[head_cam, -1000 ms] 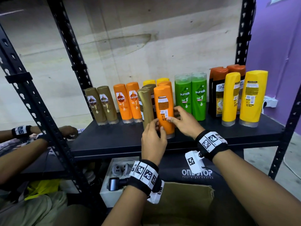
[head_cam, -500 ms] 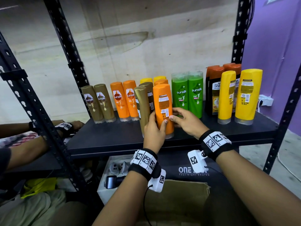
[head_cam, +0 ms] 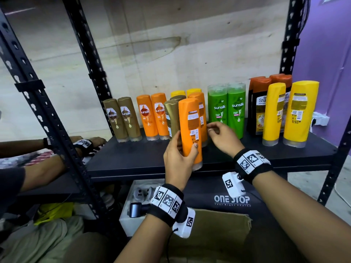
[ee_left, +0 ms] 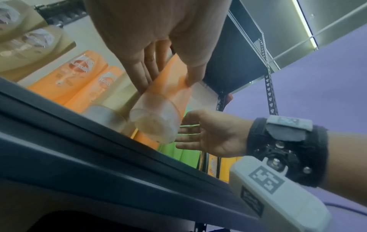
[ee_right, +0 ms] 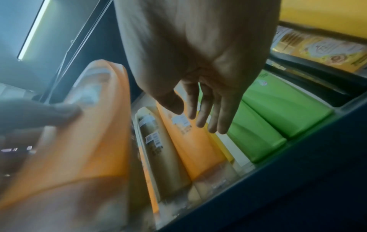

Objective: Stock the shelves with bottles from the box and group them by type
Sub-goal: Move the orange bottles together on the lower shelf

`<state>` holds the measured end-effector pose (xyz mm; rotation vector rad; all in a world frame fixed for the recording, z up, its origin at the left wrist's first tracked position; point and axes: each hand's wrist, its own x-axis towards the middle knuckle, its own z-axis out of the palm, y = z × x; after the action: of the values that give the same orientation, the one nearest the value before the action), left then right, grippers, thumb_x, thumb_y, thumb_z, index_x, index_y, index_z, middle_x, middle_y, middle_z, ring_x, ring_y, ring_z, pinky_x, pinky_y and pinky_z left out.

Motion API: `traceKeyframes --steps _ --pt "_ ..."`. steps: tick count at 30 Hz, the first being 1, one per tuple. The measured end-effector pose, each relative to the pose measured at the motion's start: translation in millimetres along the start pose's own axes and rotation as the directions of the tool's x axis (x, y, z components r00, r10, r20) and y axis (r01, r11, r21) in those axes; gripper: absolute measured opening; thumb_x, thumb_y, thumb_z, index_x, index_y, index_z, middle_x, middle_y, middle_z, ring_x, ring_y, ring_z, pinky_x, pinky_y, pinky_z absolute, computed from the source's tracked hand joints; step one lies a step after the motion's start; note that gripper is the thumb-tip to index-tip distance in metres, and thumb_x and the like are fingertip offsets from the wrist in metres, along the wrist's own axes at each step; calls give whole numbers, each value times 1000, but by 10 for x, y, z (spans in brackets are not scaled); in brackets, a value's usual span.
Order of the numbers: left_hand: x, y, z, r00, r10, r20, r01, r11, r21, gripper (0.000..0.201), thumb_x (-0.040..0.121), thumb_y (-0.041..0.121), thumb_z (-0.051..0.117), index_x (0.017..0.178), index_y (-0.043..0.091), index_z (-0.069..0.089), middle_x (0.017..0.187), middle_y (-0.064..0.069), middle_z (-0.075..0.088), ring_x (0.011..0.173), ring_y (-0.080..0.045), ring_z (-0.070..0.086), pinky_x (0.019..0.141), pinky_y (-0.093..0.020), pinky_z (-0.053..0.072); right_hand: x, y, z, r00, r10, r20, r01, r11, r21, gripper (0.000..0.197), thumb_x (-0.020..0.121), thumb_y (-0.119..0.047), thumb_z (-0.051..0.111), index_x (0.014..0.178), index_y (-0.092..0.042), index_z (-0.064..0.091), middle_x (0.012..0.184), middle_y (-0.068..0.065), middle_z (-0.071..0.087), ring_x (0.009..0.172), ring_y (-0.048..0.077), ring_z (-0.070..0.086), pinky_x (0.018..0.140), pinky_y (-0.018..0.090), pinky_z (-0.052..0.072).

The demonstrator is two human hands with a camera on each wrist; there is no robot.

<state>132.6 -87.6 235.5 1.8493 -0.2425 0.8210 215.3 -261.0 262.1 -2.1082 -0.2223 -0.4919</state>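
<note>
My left hand [head_cam: 180, 150] grips an orange bottle [head_cam: 190, 128] near its clear cap, holding it lifted and tilted just over the front edge of the black shelf [head_cam: 148, 160]. The left wrist view shows the same orange bottle [ee_left: 172, 87] between thumb and fingers, cap end toward the camera. My right hand [head_cam: 218, 133] hovers beside it with relaxed fingers, holding nothing, in front of the green bottles [head_cam: 226, 111]. In the right wrist view the right hand's fingers [ee_right: 206, 116] hang over another orange bottle [ee_right: 190, 141] and a gold bottle [ee_right: 158, 149]. Gold bottles [head_cam: 121, 118] and orange bottles [head_cam: 153, 114] stand at the shelf's left.
Yellow bottles [head_cam: 288, 112] and dark orange-capped bottles [head_cam: 260, 103] stand at the shelf's right. A cardboard box [head_cam: 212, 236] sits below my arms. Another person's hand [head_cam: 93, 142] works at the left behind a black upright [head_cam: 45, 118]. A white case [head_cam: 131, 209] lies on the lower level.
My left hand has lifted the orange bottle off the shelf and drawn it toward me. My right hand has let go of it and opened beside it.
</note>
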Motion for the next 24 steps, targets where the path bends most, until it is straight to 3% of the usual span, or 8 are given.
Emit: traceKeyframes --steps 4,11,17,24 --pt "4 6 -188 997 57 -59 -54 997 47 42 90 31 74 127 18 60 117 6 58 107 0 55 91 -16 45 126 -75 153 1000 30 -3 -30 998 -62 47 95 -26 63 139 -13 53 134 8 61 123 25 58 106 38 46" --pt "19 -54 -357 996 70 -63 -69 997 22 52 89 30 76 136 18 56 118 4 58 108 -2 57 88 -10 46 248 -114 307 996 79 51 -82 995 56 66 95 -33 66 152 -23 34 143 2 57 128 26 56 109 51 45" --pt "32 -59 -348 996 63 -59 -64 998 -24 50 89 34 75 134 27 54 119 11 58 108 3 57 86 -4 45 331 -81 299 990 140 26 -140 990 -10 67 90 -41 72 144 -15 42 139 10 57 126 29 56 107 50 46" --pt "-18 -1 -247 995 77 -61 -82 994 -78 47 89 30 77 132 22 58 121 6 61 107 1 59 81 -4 45 203 -64 253 994 80 70 -85 994 73 63 96 -37 65 145 -14 33 144 13 53 128 33 55 108 51 46"
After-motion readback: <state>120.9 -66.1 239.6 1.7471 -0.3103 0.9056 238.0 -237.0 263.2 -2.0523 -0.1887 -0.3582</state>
